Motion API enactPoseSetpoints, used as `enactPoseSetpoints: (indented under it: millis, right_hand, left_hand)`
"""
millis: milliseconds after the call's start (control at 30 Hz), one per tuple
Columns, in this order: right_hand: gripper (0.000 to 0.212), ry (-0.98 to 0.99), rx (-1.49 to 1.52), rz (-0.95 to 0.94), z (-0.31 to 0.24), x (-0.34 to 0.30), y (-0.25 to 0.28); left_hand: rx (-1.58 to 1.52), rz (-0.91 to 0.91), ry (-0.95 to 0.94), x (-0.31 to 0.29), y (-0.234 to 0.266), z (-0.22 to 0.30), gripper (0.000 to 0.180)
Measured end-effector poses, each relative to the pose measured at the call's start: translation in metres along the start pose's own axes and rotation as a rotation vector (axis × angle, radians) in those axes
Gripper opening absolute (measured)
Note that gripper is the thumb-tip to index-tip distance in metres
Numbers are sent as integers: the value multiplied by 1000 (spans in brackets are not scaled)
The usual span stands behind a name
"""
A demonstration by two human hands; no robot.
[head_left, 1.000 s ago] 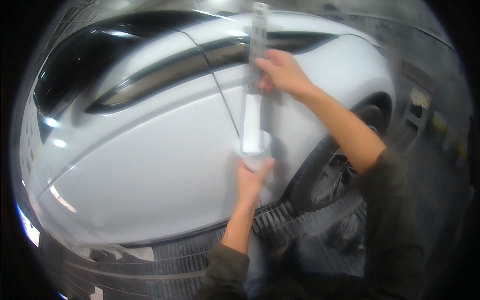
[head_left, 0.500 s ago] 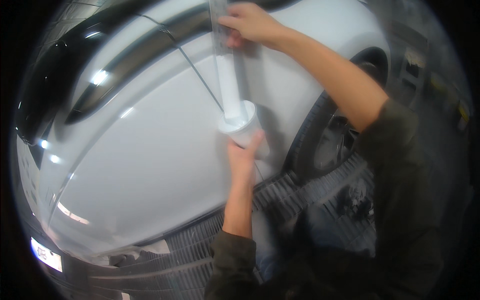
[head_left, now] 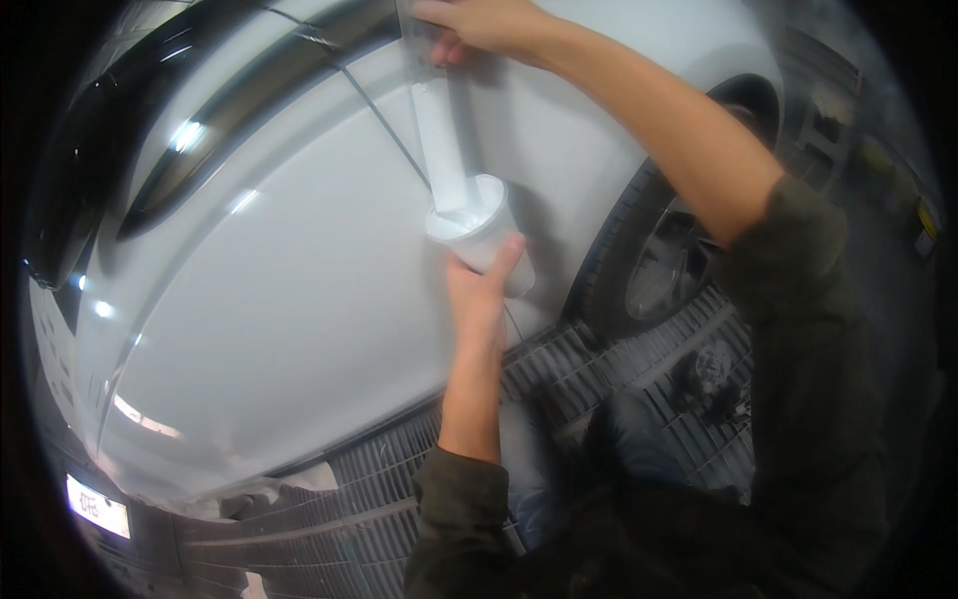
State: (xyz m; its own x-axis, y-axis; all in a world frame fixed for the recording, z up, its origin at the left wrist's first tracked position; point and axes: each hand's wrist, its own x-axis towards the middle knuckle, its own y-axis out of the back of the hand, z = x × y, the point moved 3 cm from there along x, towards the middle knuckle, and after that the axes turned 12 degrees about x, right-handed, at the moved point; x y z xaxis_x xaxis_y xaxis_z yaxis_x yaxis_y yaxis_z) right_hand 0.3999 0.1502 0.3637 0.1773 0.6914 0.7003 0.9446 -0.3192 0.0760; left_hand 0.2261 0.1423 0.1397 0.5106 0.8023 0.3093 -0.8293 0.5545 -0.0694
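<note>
My left hand (head_left: pixel 477 299) is wrapped round a whitish cup (head_left: pixel 492 238) from below, with the thumb up along its side. The cup is tilted, its mouth turned toward me, and glossy white liquid (head_left: pixel 457 222) shows inside. My right hand (head_left: pixel 487 25), at the top edge of the picture, grips the upper part of a long flat stirring stick (head_left: pixel 439 145). White liquid coats the stick's lower length, and its bottom end reaches into the cup. Hand and stick are partly cut off at the top. Just behind the cup is a light-coloured car's side panel (head_left: pixel 299 319).
At the right is the car's wheel (head_left: pixel 659 265), close to my right forearm. A slatted metal grating floor (head_left: pixel 369 499) lies below, with my legs (head_left: pixel 529 459) over it. Torn paper masking (head_left: pixel 309 477) hangs along the panel's lower edge. A bright screen (head_left: pixel 98 507) glows at lower left.
Both hands, with the cup and the stick, have shifted a little up and left in the picture. The stick's lower end stays in the cup.
</note>
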Motion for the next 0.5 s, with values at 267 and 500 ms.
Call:
enactPoseSetpoints:
  millis: [267,500]
  right_hand:
    - [25,18,-37,32,3,0,3]
    - [21,-13,116,36,38,26,4]
  left_hand:
    - [-32,61,9,11,2,-1,53]
    - [21,-2,50,36,12,-15,61]
